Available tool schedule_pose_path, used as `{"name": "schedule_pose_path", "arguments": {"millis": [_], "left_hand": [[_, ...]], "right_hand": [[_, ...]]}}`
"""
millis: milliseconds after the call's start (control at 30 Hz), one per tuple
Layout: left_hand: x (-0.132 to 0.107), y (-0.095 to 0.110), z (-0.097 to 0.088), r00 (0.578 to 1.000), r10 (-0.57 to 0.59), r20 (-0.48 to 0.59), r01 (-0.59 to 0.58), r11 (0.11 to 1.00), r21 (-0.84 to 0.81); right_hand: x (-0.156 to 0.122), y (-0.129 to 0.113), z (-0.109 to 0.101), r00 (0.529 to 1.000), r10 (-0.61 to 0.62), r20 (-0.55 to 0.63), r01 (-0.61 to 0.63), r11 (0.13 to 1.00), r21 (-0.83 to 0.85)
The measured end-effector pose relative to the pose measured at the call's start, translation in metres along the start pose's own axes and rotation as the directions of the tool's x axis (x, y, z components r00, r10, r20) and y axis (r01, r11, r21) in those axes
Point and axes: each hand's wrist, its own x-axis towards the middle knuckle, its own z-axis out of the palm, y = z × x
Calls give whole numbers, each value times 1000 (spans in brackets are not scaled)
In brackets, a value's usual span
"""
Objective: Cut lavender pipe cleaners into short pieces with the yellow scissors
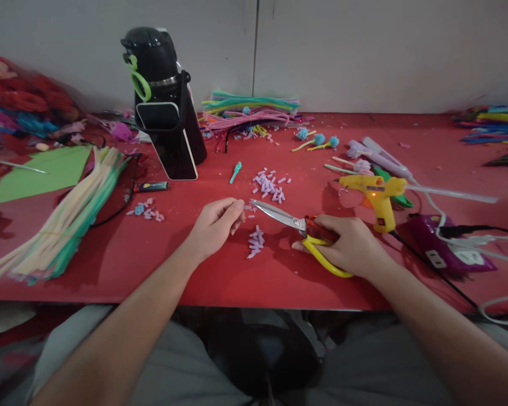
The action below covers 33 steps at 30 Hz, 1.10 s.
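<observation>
My right hand point(351, 242) grips scissors point(281, 215) by their red and yellow handles, the blades pointing left. Just beyond the blade tips, my left hand point(215, 225) is closed in a pinch; whatever is between its fingertips is too small to make out. A pile of short lilac pieces point(268, 185) lies behind the blades on the red table point(211, 282). A second group of lilac pieces point(256, 242) lies in front of them. Tiny bits are scattered below the scissor tips. A small teal stick point(236, 172) rests behind my left hand.
A yellow glue gun point(379, 194) and purple power strip point(452, 245) with cables stand at right. Pipe cleaners point(63, 220) lie at left, with a black bottle point(152, 62) and a phone point(173, 146) behind. More pipe cleaners point(249, 107) sit by the wall, near blue-headed stems point(319, 139).
</observation>
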Motion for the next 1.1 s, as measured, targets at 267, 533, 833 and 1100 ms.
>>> {"name": "schedule_pose_path", "arguments": {"millis": [267,533,833,1100], "left_hand": [[-1,1,0,1000,3,1,-3,1000,14],[0,1,0,1000,-1,10,1,1000,4],[-1,5,1,1000,-5,-10,5,999,39],[-1,3,0,1000,11,-1,-11,1000,11]], "right_hand": [[0,-5,-2,1000,2,2,-2,1000,-21],[2,-2,2,1000,-2,-26,1,999,-37],[0,-2,1,1000,4,-14,-4,1000,-1],[1,-4,0,1000,21,5,-21,999,-32]]}}
